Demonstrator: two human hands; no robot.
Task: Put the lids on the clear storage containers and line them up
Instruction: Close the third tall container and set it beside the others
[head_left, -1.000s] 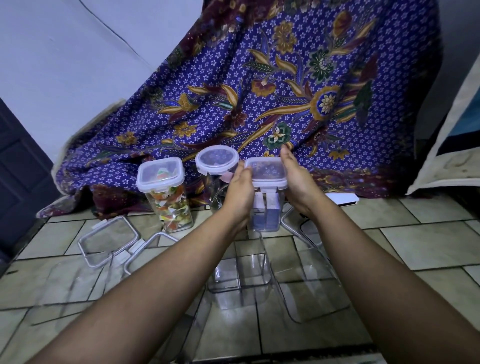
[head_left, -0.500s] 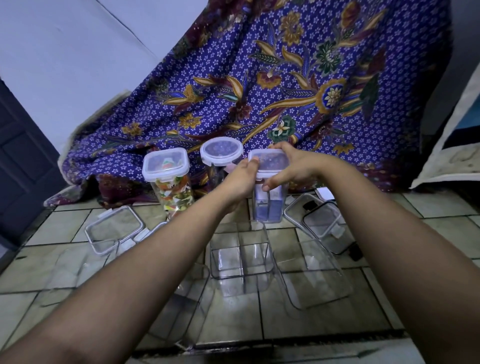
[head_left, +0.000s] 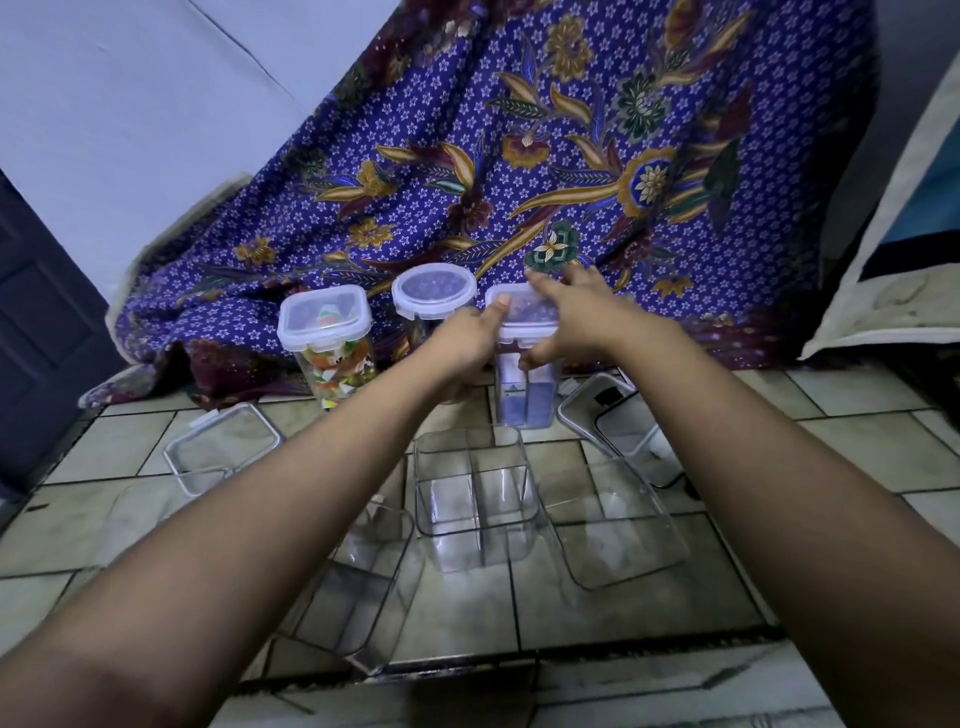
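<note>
Right now both hands work the lid (head_left: 522, 314) of the tall container (head_left: 522, 384) at the far end of the floor (head_left: 675, 415), third in a row beside the square-lidded jar (head_left: 332, 353) and the round-lidded jar (head_left: 434, 299). Pressing evenly at both edges, then folding each side latch down, should seat it without tipping. The left hand (head_left: 470, 340) braces the left edge, thumb on the rim; the right hand (head_left: 569, 317) arches over the top, fingers pinching the near latch. Empty containers (head_left: 472, 493) wait nearer.
</note>
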